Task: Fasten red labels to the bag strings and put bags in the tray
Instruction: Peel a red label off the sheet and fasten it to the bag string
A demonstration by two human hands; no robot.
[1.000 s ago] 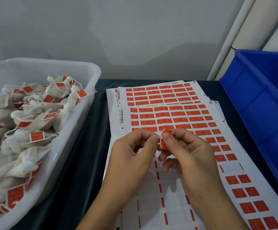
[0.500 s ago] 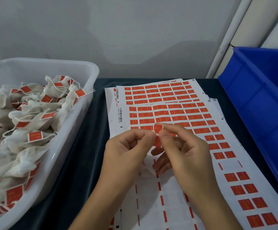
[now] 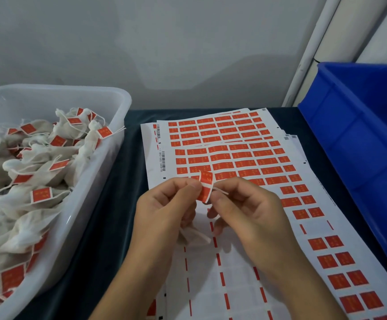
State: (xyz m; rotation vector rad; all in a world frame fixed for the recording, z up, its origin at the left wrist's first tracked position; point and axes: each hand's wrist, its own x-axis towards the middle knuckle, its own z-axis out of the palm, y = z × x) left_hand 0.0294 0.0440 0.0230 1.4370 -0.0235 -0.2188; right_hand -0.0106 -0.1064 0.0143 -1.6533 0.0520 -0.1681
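Note:
My left hand (image 3: 164, 209) pinches a red label (image 3: 205, 186) between thumb and forefinger, above the label sheets. My right hand (image 3: 245, 211) pinches the white bag string (image 3: 221, 191) that lies across the label's right edge. A small white cloth bag (image 3: 193, 236) hangs under my left hand, mostly hidden by it. The label stands half folded, its upper flap sticking up. The white tray (image 3: 118, 139) at the left holds several white bags with red labels (image 3: 41, 195) on their strings.
Sheets of red labels (image 3: 234, 155) lie stacked on the dark table (image 3: 109, 204); the near sheet has many peeled spaces. A blue bin (image 3: 361, 139) stands at the right. A grey wall and white pipes are behind.
The label has opened out between my fingers and the string now shows across its right edge. My hands have shifted slightly left and up.

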